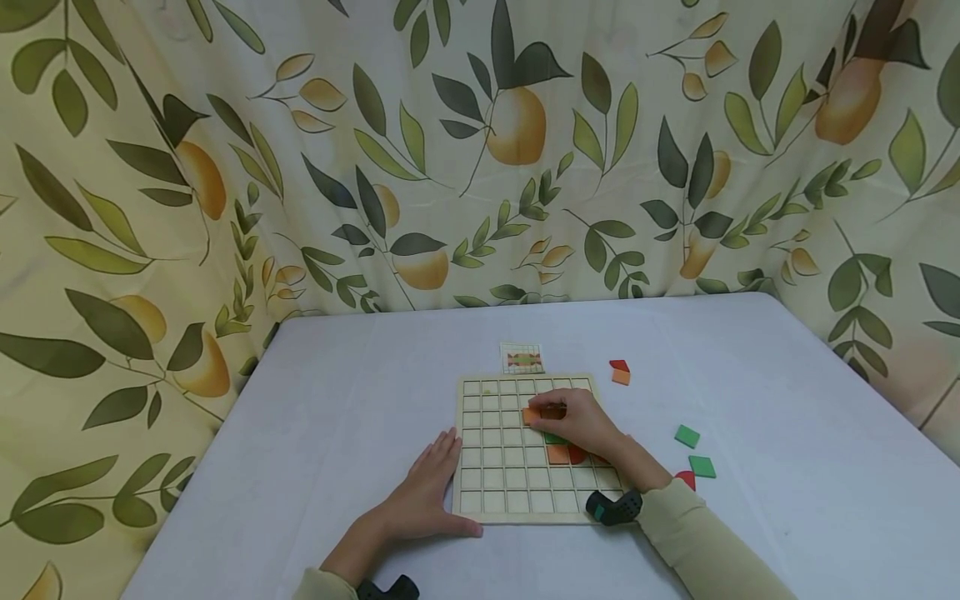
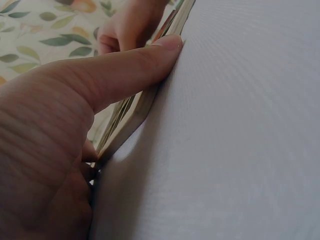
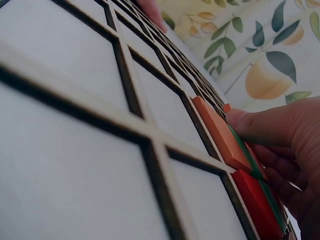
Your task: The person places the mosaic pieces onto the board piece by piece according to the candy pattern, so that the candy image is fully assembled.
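A wooden grid board [image 1: 495,479] lies on the table. My left hand [image 1: 423,496] rests at its lower left corner, fingers straight along the left side; in the left wrist view the thumb [image 2: 135,67] presses along the board's edge. Over the board's upper middle, my right hand [image 1: 581,421] pinches a small orange tile [image 1: 530,416] at a grid cell. Below that hand, an orange square tile [image 1: 558,454], a red tile [image 1: 576,455] and a green tile [image 1: 553,438] sit in cells. The right hand hides part of the tiles.
Behind the board lies a pattern card [image 1: 522,359]. Right of the board are loose pieces: a red one [image 1: 619,365] touching an orange one [image 1: 621,377], two green squares [image 1: 687,436], and a red piece [image 1: 686,479] partly behind the right sleeve. A patterned curtain [image 1: 450,167] hangs beyond the table.
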Tool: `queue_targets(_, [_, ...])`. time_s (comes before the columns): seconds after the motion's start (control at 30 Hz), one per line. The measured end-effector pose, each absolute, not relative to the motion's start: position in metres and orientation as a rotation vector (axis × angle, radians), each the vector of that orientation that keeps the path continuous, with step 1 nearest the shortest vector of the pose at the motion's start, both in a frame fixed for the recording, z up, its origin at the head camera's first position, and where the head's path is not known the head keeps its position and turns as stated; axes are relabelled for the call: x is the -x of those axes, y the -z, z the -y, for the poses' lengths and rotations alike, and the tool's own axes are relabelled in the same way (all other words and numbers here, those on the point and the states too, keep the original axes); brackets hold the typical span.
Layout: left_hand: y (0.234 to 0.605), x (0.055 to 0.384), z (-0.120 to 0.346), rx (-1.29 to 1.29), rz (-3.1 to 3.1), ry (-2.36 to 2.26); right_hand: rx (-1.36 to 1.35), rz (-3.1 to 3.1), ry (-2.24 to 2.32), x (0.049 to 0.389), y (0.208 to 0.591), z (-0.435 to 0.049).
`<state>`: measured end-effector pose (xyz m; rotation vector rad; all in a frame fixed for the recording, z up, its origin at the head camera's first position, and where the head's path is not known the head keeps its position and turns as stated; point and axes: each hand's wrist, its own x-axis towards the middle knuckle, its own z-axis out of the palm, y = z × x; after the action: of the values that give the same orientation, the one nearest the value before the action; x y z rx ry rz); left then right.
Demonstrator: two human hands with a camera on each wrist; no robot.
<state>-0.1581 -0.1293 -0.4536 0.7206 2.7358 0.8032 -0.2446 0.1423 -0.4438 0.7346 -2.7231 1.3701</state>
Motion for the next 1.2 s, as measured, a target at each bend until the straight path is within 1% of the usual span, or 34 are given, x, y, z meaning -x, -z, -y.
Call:
queue_targets(0.73, [0.4508, 0.1572, 0.1277, -0.687, -2.728, -0.796, -0.756, 2.743, -1.308, 0.2461, 0.4441, -0.1422])
queue_targets(1.2, [0.4523, 0.1572, 0.1303, -0.729, -2.73, -0.816, -0.747, 2.743, -1.304, 0.2464, 0.4451, -0.1419])
